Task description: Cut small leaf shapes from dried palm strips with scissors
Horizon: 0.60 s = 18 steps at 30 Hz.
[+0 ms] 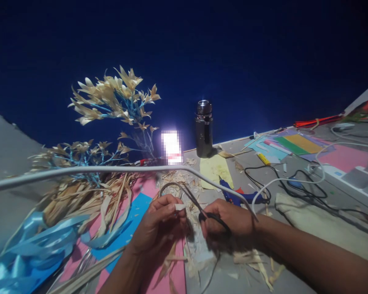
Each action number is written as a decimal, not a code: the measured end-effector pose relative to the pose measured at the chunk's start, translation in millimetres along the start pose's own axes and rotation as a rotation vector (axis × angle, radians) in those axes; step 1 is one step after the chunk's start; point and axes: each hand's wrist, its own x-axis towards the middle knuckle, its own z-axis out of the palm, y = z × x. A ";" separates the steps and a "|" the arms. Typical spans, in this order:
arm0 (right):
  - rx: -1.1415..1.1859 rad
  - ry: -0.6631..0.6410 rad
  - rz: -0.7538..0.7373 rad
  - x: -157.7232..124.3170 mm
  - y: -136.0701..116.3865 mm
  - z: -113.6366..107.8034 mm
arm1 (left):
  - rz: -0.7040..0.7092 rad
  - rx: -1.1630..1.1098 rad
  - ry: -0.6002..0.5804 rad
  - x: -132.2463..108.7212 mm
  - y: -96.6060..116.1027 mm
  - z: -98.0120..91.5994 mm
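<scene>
My left hand [159,220] is closed in a pinch on a small pale strip [180,207], its end showing past the thumb and forefinger. My right hand [225,222] grips a pair of scissors [194,198] by the dark handles, with the blades pointing up and left, just beyond the strip. Whether the blades touch the strip I cannot tell. Pale scraps [199,265] are scattered beneath both hands. A pink sheet [176,273] lies under my left hand.
A white cable [88,170] crosses in front of the hands. Dried-leaf flowers [110,98], blue ribbon [49,241] and dry husks [79,196] are on the left. A dark flask [204,134], blue glue gun [233,194], coloured sheets [297,145] and pale cloth [319,224] lie beyond and right.
</scene>
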 end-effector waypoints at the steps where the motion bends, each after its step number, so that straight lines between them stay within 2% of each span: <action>1: 0.008 0.051 -0.056 0.9 -1.5 0.5 | -0.005 -0.004 0.026 0.6 -2.4 0.0; 5: 0.074 0.269 -0.200 2.3 -10.7 2.9 | -0.020 -0.021 0.091 5.2 -16.6 0.4; 10: 0.060 0.253 -0.220 3.2 -10.6 5.1 | -0.004 -0.067 0.172 9.0 -26.4 5.5; 15: 0.194 0.434 -0.304 7.1 -3.4 9.5 | -0.085 -0.020 0.154 8.5 -31.1 8.2; 18: 0.249 0.436 -0.365 6.4 -3.2 11.5 | -0.107 0.025 0.139 8.6 -35.5 7.6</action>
